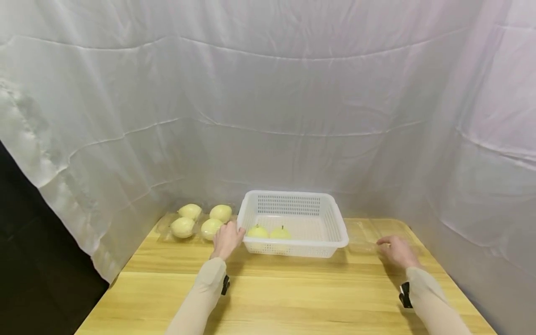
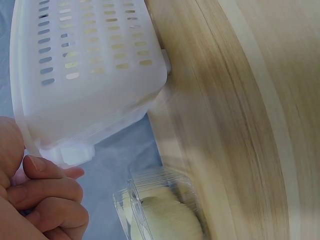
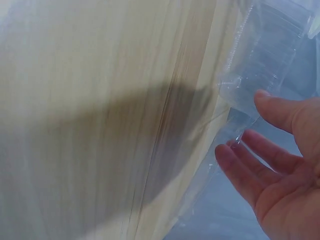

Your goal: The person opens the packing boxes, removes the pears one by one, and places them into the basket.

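By the left hand (image 1: 228, 240) the white basket (image 1: 310, 247) on the table (image 1: 301, 298) is gripped, two pears (image 1: 279, 234) inside; the right hand (image 1: 398, 252) is held loose at a clear tray (image 1: 361, 233); four pears (image 1: 182, 227) are packed in a clear box (image 2: 140, 210).

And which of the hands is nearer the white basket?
Left. The left hand is right at the left rim of the white basket; the right hand is apart from it, off its right side, at the clear plastic container.

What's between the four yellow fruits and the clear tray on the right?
The head view shows the white basket between them, with two more fruits inside and the left hand at its rim.
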A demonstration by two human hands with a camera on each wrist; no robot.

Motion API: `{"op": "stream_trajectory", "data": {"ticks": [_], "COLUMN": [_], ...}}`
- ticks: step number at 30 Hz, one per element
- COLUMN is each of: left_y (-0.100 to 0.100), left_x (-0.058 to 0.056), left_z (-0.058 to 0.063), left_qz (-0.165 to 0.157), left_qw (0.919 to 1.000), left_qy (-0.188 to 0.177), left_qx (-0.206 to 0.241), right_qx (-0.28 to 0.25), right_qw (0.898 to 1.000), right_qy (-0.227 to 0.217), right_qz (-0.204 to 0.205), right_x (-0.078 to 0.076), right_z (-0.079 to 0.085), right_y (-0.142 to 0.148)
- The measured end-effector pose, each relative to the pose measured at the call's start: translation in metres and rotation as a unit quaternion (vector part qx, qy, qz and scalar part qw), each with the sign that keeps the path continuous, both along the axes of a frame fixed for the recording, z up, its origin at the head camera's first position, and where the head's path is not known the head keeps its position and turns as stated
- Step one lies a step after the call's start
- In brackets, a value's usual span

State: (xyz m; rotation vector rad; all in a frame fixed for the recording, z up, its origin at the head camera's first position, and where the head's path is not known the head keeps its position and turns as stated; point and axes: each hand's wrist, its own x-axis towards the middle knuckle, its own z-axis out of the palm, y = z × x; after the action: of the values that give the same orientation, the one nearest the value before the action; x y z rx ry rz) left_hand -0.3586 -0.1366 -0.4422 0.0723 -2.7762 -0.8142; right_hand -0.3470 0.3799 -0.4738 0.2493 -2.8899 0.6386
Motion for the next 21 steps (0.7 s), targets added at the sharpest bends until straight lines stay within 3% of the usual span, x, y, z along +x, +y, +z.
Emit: {"op": "stream_trajectory", "data": {"ticks": [9,21], "left_y": [-0.001,0.0], "left_x": [0.0,0.002], "left_z": [-0.001,-0.003], "left_qz": [0.005,0.009], "left_qw": [0.9999,0.9993], "left_qy": [0.014,0.036], "left_qx": [0.001,0.007], "right_qx": [-0.01,-0.066], "right_qw": [0.999,0.991], "right_qy": [0.043,0.117], "right_qz": [-0.007,0.02], "right_x": [0.004,0.009], "right_z": [-0.001,0.021], "right_y": [-0.013,-0.07]}}
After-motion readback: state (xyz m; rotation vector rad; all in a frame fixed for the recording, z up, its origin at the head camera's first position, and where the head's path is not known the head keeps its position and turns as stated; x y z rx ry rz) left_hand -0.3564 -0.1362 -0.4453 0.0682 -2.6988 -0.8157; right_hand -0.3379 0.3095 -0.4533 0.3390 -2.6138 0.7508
